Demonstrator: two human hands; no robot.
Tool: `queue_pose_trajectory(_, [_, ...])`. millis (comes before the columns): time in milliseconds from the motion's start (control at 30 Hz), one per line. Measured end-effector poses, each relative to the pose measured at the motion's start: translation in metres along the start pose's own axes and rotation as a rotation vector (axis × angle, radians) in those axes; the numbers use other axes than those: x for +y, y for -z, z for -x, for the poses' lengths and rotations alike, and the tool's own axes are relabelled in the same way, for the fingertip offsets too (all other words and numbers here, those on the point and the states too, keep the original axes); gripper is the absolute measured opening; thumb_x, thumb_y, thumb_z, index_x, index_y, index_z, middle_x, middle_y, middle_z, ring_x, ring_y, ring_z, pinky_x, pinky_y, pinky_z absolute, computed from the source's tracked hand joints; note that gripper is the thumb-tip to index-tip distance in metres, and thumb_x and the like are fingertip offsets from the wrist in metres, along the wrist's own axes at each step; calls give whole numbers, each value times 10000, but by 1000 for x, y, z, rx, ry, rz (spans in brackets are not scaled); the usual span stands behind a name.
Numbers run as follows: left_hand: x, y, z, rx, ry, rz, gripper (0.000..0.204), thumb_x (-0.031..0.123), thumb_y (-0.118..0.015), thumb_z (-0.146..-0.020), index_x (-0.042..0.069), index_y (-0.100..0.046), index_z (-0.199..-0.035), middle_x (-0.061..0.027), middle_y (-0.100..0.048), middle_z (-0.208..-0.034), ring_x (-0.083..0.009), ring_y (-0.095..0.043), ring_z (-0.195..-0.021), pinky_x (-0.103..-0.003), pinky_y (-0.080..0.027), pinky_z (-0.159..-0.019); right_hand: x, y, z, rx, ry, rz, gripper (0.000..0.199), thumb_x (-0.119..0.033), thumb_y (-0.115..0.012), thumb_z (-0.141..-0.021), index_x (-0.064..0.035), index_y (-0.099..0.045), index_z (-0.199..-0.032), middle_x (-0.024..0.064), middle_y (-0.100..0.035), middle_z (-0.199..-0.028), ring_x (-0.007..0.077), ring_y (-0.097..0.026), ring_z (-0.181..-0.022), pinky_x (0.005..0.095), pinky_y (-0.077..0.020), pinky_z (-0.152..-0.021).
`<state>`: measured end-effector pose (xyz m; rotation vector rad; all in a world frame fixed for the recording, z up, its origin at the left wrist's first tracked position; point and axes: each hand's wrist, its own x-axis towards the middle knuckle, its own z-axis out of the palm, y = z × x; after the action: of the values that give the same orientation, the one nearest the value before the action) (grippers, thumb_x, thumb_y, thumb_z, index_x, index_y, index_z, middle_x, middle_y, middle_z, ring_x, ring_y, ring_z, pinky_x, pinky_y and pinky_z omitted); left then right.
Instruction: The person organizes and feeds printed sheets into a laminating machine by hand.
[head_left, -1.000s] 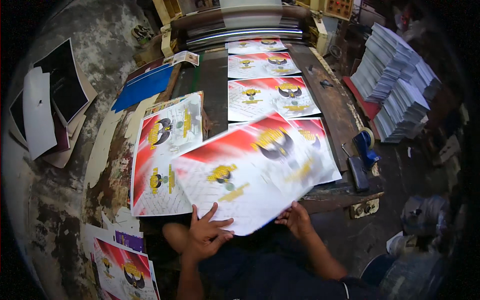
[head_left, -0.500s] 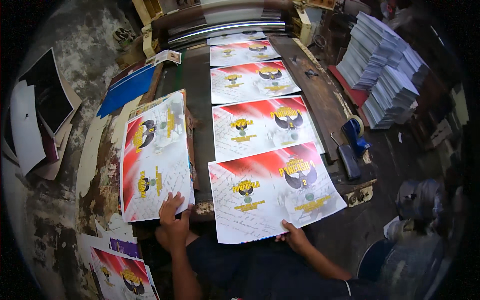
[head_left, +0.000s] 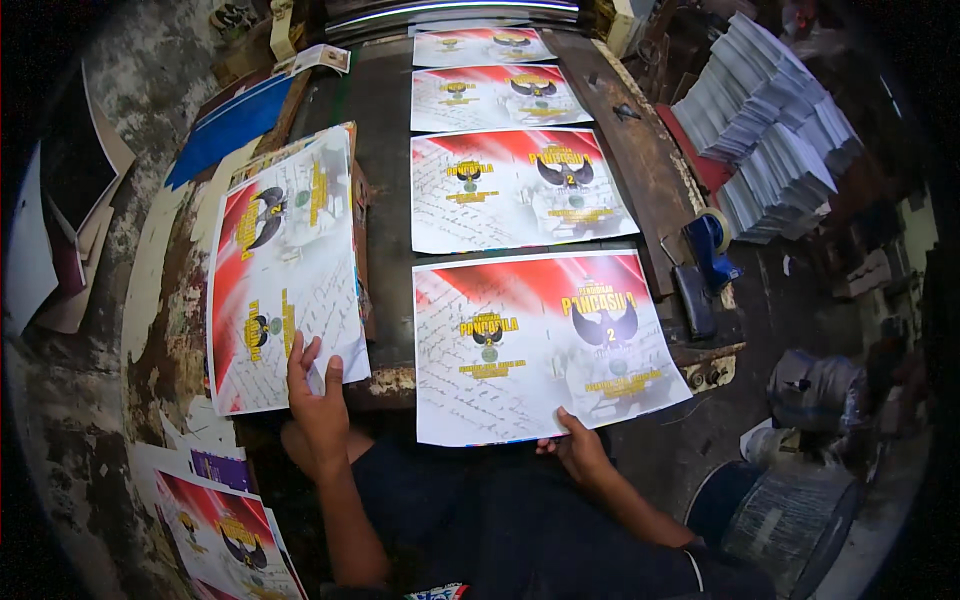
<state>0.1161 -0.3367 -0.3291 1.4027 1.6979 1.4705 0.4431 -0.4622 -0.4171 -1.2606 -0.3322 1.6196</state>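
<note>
My right hand (head_left: 580, 450) pinches the lower edge of a printed sheet (head_left: 540, 350), thumb on top and fingers underneath. This red and white sheet with yellow lettering and dark winged emblems reaches past the table's front edge. At the left, my left hand (head_left: 320, 400) is at the near corner of a stack of matching printed sheets (head_left: 285, 250). The corner of its top sheet bends up between my thumb and fingers. Beyond the held sheet lie more printed sheets in a row, the nearest of them a matching sheet (head_left: 515, 205).
A roller machine (head_left: 455, 14) stands at the far end of the table. Tall paper stacks (head_left: 755, 110) rise on the right, near a blue tape dispenser (head_left: 712, 245). A blue sheet (head_left: 230, 125) lies at far left; another printed pile (head_left: 225, 530) is at lower left.
The view has shifted, so most things sit higher in it. The sheet in my right hand now lies apart from the one beyond it. Under my left hand, the stack's top corner now bends up.
</note>
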Motion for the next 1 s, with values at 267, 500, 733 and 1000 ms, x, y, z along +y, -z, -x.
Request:
queue_pose_trajectory(267, [-25, 63, 48, -261, -38, 9, 405, 233, -660, -869, 28, -576, -1208, -122, -557, -1276, -252, -448, -1257, -341, -302, -1060, 11, 9, 5, -36, -38, -159, 390, -372, -472, -952, -5, -491, -1082, 124, -602, -752, 189, -565, -583, 395, -532, -644])
queue_pose_trajectory(500, [-26, 118, 77, -349, 210, 181, 266, 240, -528, -959, 0, -640, -990, -71, -622, -1082, -161, -546, -1043, -309, -385, -960, 16, -5, 38, 3, 75, -194, 433, -433, -404, -967, -26, -544, -1010, 121, -617, -775, 180, -554, -593, 419, -529, -679])
queue_pose_trajectory(733, [20, 122, 131, 10, 157, -68, 338, 321, -499, -962, 6, -619, -930, -27, -602, -826, -167, -563, -821, -312, -447, -818, 34, -10, 83, 91, 244, -154, 470, -397, -392, -974, -28, -433, -1262, 158, -602, -1084, 184, -589, -749, 394, -529, -703])
queue_pose_trajectory(1000, [58, 119, 188, -504, -231, 117, 161, 185, -601, -901, 42, -674, -904, -77, -709, -876, -183, -659, -855, -471, -257, -1089, 15, -9, 131, -240, 215, 10, 736, -471, -486, -917, -32, -225, -1447, 178, -513, -1267, 211, -590, -899, 388, -529, -758])
